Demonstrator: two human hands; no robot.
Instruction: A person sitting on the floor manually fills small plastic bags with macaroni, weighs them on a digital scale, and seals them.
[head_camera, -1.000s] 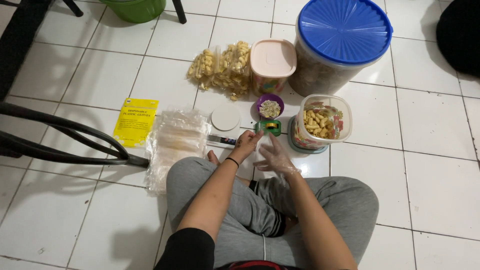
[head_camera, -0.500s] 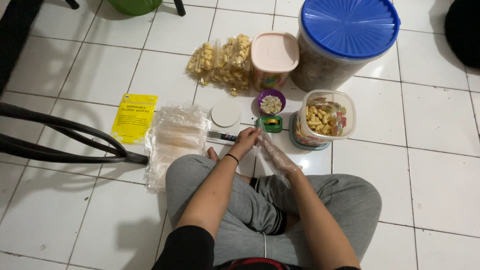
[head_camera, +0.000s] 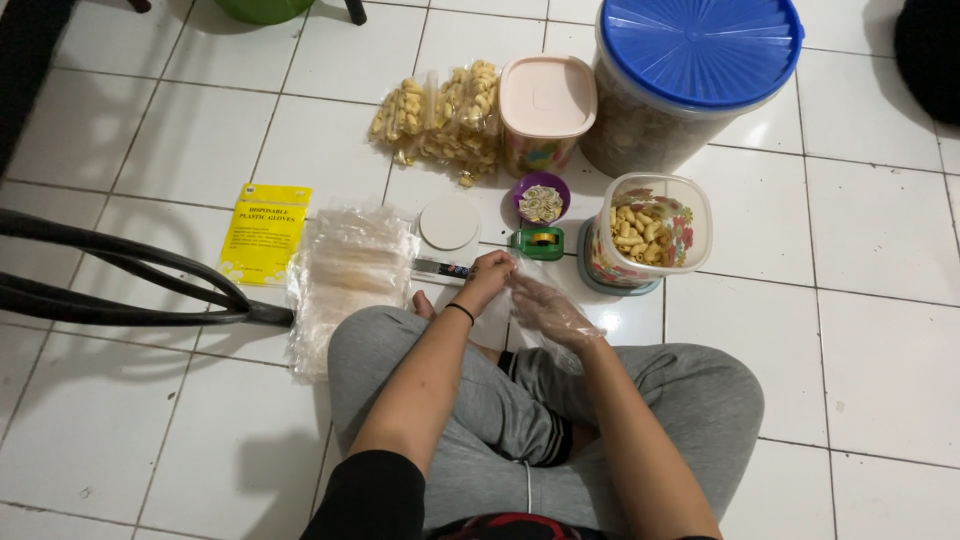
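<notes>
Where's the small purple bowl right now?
In the head view, the purple bowl sits on the floor ahead of the hands, between the white scale and the open snack container.

I sit on a white tiled floor (head_camera: 150, 130). On it lie a yellow packet (head_camera: 265, 233), a stack of clear bags (head_camera: 345, 275), a small scale (head_camera: 448, 232), a purple bowl (head_camera: 541, 194), a green tape roll (head_camera: 537, 240), snack bags (head_camera: 440, 115), a pink-lidded tub (head_camera: 545, 110), a blue-lidded tub (head_camera: 690, 70) and an open snack jar (head_camera: 648, 232).

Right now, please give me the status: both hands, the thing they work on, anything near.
Left hand bare, pinching clear plastic bag. Right hand in clear glove, at the bag. Small scale and tape dispenser just ahead.
</notes>
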